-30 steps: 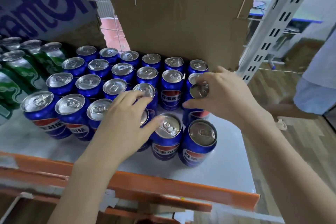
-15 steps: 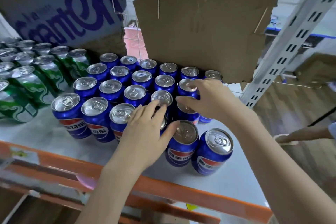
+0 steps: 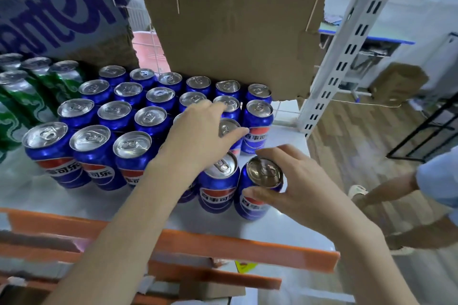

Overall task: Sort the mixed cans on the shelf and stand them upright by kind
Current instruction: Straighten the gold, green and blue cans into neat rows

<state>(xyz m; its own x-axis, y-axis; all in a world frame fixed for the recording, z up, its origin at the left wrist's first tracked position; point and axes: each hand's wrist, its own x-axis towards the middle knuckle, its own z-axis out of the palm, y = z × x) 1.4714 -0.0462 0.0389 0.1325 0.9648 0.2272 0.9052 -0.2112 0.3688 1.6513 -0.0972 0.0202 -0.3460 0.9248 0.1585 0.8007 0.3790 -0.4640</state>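
Observation:
Blue cola cans (image 3: 114, 112) stand upright in several rows on the white shelf (image 3: 285, 225). Green cans (image 3: 24, 96) stand at the far left. My left hand (image 3: 198, 136) lies spread over can tops in the middle rows, its thumb touching a blue can (image 3: 226, 127); a can under the palm is mostly hidden. My right hand (image 3: 292, 186) grips the front-right blue can (image 3: 264, 176) from above, thumb at the front, fingers behind. Another blue can (image 3: 219, 181) stands just left of it, touching.
An orange beam (image 3: 223, 245) edges the shelf front. Torn cardboard (image 3: 235, 39) and a printed box (image 3: 57, 10) stand behind the cans. A white slotted post (image 3: 339, 62) rises at the right corner. A person's legs (image 3: 386, 190) are on the wooden floor to the right.
My right hand left the rear can and came forward onto the front-right can. My left hand moved back from the front row onto the middle rows.

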